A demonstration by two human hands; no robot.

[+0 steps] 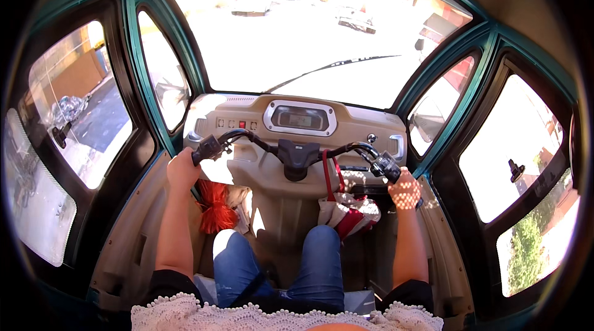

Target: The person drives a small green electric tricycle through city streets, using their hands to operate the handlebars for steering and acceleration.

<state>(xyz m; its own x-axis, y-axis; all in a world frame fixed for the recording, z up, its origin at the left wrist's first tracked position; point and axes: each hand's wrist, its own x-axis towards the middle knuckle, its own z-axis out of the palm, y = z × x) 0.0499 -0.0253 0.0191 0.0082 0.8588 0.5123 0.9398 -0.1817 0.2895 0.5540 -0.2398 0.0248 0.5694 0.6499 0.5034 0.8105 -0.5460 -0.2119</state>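
Observation:
Both hands are on the handlebar (264,143) of a small enclosed vehicle. My left hand (183,168) is closed around the left black grip (203,151). The right grip is held by my right hand (404,189), which is dappled with sunlight; its switch housing (384,164) shows just inward of the fingers. Between the hands sits the dark centre cover (298,154) of the bar. Behind it, the beige dashboard (250,159) carries a silver-framed display (300,118). A red and white cloth bag (348,212) hangs by red straps from the bar's right side.
Bright red stringy material (217,208) lies beside pale cloth (239,205) at the lower left of the dashboard. A wiper (332,65) crosses the windshield. Outside, a white vehicle (250,2) stands ahead on the left and another car (356,18) on the right. Doors with windows flank both sides.

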